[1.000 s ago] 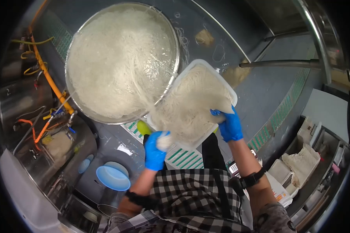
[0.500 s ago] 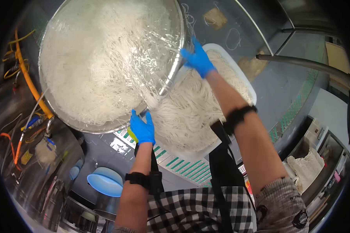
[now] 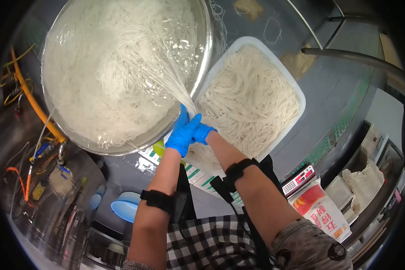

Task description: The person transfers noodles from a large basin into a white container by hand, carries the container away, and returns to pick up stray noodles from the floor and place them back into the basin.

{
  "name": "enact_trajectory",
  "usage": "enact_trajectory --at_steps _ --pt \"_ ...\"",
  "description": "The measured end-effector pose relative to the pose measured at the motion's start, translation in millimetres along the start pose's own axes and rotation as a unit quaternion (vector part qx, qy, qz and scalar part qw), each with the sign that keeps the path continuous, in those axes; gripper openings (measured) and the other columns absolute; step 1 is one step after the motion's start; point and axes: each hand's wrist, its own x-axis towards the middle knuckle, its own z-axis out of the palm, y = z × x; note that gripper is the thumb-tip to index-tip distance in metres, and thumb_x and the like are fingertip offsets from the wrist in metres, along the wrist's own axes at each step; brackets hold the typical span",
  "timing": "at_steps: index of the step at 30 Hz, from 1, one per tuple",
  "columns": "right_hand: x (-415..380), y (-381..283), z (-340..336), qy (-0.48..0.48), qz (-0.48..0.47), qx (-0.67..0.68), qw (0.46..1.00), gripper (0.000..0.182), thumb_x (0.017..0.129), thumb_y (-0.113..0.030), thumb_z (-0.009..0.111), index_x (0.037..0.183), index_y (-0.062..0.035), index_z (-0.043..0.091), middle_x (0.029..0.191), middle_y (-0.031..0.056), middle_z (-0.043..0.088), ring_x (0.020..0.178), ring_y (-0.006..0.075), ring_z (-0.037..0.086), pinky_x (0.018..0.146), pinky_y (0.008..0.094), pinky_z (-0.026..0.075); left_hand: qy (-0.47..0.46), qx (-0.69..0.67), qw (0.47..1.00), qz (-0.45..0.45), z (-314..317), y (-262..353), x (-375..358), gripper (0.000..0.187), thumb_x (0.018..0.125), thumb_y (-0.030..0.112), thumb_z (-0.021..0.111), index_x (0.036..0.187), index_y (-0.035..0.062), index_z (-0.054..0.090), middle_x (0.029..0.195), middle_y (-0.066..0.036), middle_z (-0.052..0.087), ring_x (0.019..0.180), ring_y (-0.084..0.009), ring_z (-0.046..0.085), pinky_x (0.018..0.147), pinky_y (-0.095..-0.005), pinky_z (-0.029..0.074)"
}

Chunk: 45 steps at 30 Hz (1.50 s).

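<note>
A bundle of long white noodles [image 3: 175, 85] runs from a large round metal basin [image 3: 205, 54] over its rim to my hands. The basin holds water and many more noodles. My left hand [image 3: 181, 134], in a blue glove, is closed around the gathered strands at the rim. Beside it, my right hand [image 3: 203, 133], also gloved in blue, is closed on the same strands, its fingers partly hidden behind the left hand. Just right of both hands stands a white rectangular tub [image 3: 303, 96] full of noodles.
At lower left are a light-blue bowl [image 3: 126, 206] and an orange hose [image 3: 31, 94]. A digital scale [image 3: 298, 181] and a red and white bag [image 3: 321, 211] sit at lower right. Metal rails [image 3: 353, 59] cross the upper right. Stray noodles lie on the grey floor.
My right hand has come down and left from above the tub to meet my left hand. Both hands, open before, have closed on the noodles, and the loose strands are now drawn into a bundle.
</note>
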Motion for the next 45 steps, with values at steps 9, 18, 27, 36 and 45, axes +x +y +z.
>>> enact_trajectory --at_steps 9,18,27,36,45 --pt "-147.8 -47.3 -23.9 -0.107 -0.197 -0.512 0.829 0.024 0.068 -0.031 0.054 0.074 -0.0077 0.058 0.065 0.0131 0.056 0.058 0.0279 0.056 0.053 0.0351 0.043 -0.047 -0.185 0.98 -0.055 1.9 48.6 -51.3 0.06 0.077 0.034 0.054 0.121 0.0027 0.029 0.102 -0.013 0.05 0.091 -0.0174 0.049 0.075 -0.0247 0.04" --pt "-210.7 -8.7 -123.4 -0.127 -0.003 -0.734 0.668 0.023 0.064 -0.013 0.05 0.085 -0.0077 0.054 0.077 0.015 0.056 0.071 0.0306 0.056 0.061 0.0375 0.045 -0.104 -0.277 0.955 0.029 6.7 125.1 19.4 0.034 0.083 0.03 0.045 0.102 0.002 0.047 0.052 0.002 0.039 0.042 -0.0084 0.036 0.039 -0.0203 0.029" --pt "-78.5 -112.9 -62.1 -0.162 0.031 0.091 0.982 0.046 0.08 -0.034 0.049 0.116 -0.0072 0.04 0.098 0.0105 0.051 0.085 0.0169 0.052 0.066 0.0254 0.044 -0.114 0.229 0.943 0.214 98.5 7.1 -138.5 0.024 0.081 0.021 0.048 0.094 0.0016 0.056 0.069 -0.004 0.054 0.063 -0.0189 0.051 0.06 -0.0287 0.04" --pt "-111.4 -99.3 -29.2 -0.047 -0.158 -0.391 0.905 0.024 0.082 -0.025 0.042 0.099 -0.0152 0.057 0.092 0.0148 0.054 0.084 0.0242 0.052 0.075 0.0307 0.039 0.199 0.367 0.842 0.341 20.5 18.2 -70.6 0.065 0.066 0.01 0.06 0.12 -0.0036 0.027 0.118 -0.026 0.03 0.11 -0.0378 0.03 0.092 -0.0394 0.025" --pt "-236.8 -91.0 -36.1 -0.227 -0.227 -0.559 0.764 0.029 0.079 -0.026 0.048 0.098 -0.0055 0.05 0.07 0.0178 0.053 0.059 0.0252 0.055 0.056 0.0321 0.045 -0.082 0.535 0.775 0.327 0.1 108.7 103.2 0.029 0.066 0.012 0.058 0.095 0.0113 0.054 0.098 -0.019 0.05 0.09 -0.0329 0.049 0.073 -0.0356 0.042"
